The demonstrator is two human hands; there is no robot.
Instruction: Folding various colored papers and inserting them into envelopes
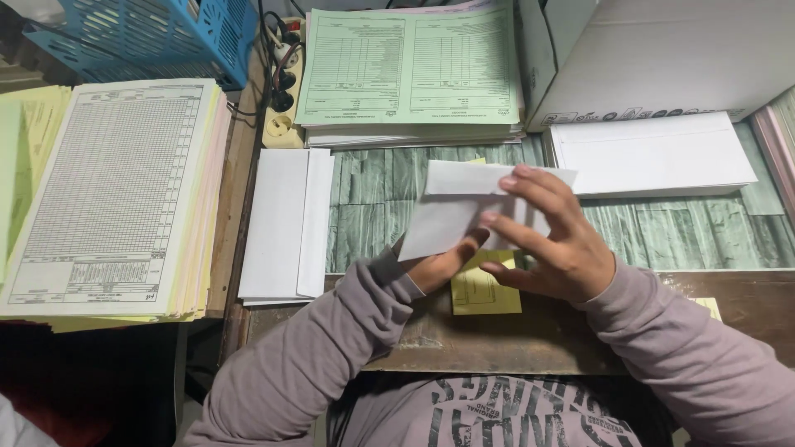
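Both my hands hold a white envelope [451,207] above the desk, its flap raised. My left hand [443,263] grips it from underneath at the lower left. My right hand [555,240] covers its right side, fingers spread over the front. Under the hands a folded yellow slip [484,291] lies on the brown desk edge [513,335]. A stack of open white envelopes [286,223] lies to the left. Another stack of white envelopes [650,153] lies to the right.
A thick pile of printed forms [116,190] sits at far left, a green form pile [410,70] at the back, a white cardboard box [662,58] at back right. A blue plastic basket [157,37] and a power strip [281,91] are at the back left.
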